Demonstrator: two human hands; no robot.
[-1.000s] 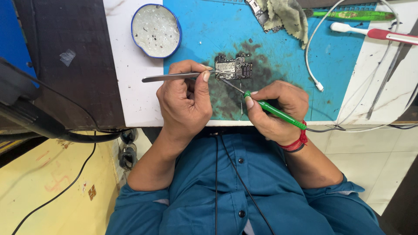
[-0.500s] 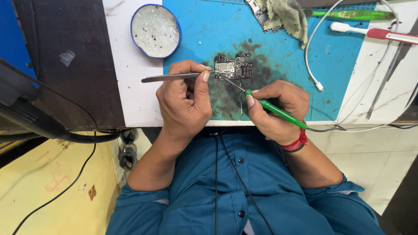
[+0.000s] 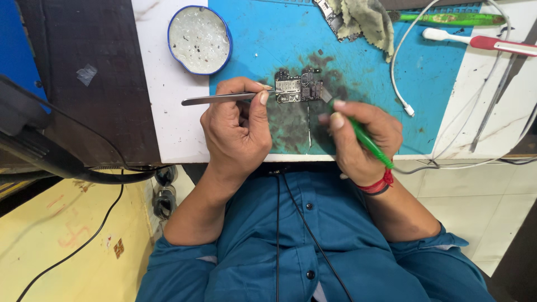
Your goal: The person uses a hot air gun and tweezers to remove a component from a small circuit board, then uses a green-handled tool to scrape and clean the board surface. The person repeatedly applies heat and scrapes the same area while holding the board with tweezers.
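A blue work mat (image 3: 263, 33) on a white bench, seen from above.
The left hand (image 3: 238, 131) pinches metal tweezers (image 3: 224, 98) touching a small circuit board (image 3: 298, 87) mid-mat; the right hand (image 3: 363, 137) grips a green-handled tool (image 3: 361, 137).

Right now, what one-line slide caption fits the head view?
Left hand pins a small circuit board with tweezers while right hand works it with a green-handled tool on a blue mat.

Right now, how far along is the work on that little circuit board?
Mid-job. The circuit board lies bare on the blue mat, out of any casing. The left hand pins it with tweezers while the right hand works its edge with a green-handled tool. Nothing shows it finished or reassembled.
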